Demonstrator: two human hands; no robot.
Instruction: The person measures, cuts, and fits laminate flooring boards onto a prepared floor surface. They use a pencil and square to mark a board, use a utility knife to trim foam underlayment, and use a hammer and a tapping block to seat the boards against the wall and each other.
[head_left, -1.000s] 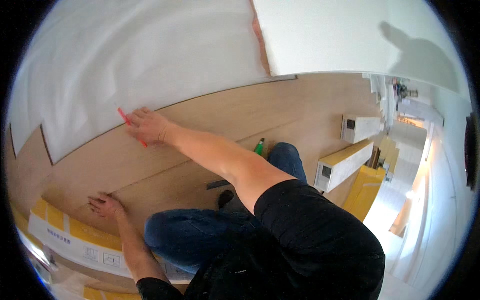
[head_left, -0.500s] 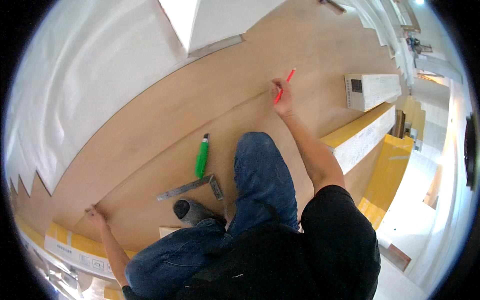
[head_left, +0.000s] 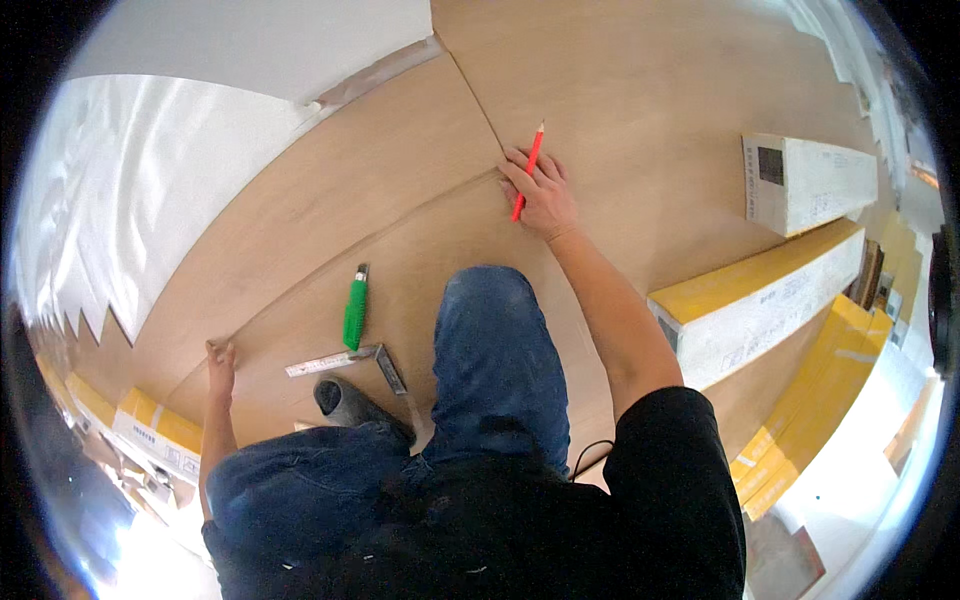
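Note:
My right hand (head_left: 540, 192) holds a red pencil (head_left: 527, 170) and presses down on the far end of a light wooden floor plank (head_left: 420, 260), next to a seam between boards. At the plank's near end, far to the left, my left hand (head_left: 220, 358) rests with fingers on its edge. I kneel on the plank in blue jeans. A green-handled utility knife (head_left: 354, 309) and a metal try square (head_left: 345, 361) lie on the plank between my hands.
White underlay sheet (head_left: 150, 200) with a zigzag edge covers the floor at left. Long yellow-and-white flooring cartons (head_left: 750, 310) lie at right, with a white carton (head_left: 810, 180) beyond them. More yellow cartons (head_left: 150, 440) sit at lower left.
My view swung right along the plank. My right hand with the pencil moved from the underlay edge to the plank's far end and now lies flat. My left hand stayed on the near end.

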